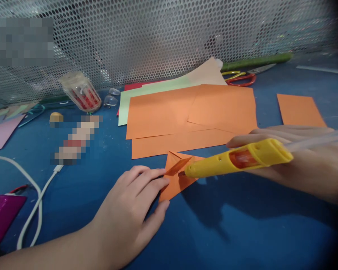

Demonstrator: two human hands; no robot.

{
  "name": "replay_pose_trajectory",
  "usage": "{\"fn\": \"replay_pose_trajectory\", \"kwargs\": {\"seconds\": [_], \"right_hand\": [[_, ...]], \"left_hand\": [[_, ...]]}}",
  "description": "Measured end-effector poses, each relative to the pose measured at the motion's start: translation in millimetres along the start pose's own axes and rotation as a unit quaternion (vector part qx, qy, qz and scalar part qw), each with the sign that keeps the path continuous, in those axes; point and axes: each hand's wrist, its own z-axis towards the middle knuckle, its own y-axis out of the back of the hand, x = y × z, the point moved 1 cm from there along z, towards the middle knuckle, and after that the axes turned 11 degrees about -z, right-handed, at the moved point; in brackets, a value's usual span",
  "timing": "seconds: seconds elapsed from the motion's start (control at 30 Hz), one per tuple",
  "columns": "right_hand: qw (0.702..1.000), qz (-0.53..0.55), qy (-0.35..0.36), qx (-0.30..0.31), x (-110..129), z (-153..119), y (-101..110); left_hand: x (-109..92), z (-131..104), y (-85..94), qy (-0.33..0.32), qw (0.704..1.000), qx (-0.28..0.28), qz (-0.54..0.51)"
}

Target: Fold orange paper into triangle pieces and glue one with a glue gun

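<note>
A small piece of folded orange paper (173, 187) lies on the blue table, with a raised flap on its upper side. My left hand (132, 206) holds it at the left edge, fingertips on top and thumb at the lower corner. In my right hand (301, 165) is a yellow glue gun (222, 163), tilted sideways. Its dark nozzle touches or hovers just over the paper beside the flap; I cannot tell which. A clear glue stick (321, 139) sticks out of the gun's back end. The gun partly hides my right fingers.
Behind the hands lie stacked orange sheets (163, 112) over pale green paper (124, 108). Scissors (239, 78) rest beyond them. An orange square (300, 108) is at right. A clear jar (81, 93) with red contents stands left, near a white cable (41, 198) and a magenta object (5, 217).
</note>
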Motion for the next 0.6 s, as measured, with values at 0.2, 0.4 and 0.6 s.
{"fn": "replay_pose_trajectory", "kwargs": {"seconds": [0.2, 0.4, 0.6], "right_hand": [[0.998, 0.034, 0.032, -0.047, -5.9, 2.8, -1.7], [0.992, 0.001, 0.049, -0.119, -4.8, 8.0, 3.1], [0.993, 0.027, 0.073, -0.092, -13.3, 2.9, -5.5]], "left_hand": [[2.2, -0.3, -1.5, -0.006, 1.0, -0.013, -0.003], [1.0, -0.5, -0.6, -0.007, 1.0, -0.009, 0.001], [0.6, -0.4, -0.8, -0.002, 1.0, -0.002, 0.008]]}}
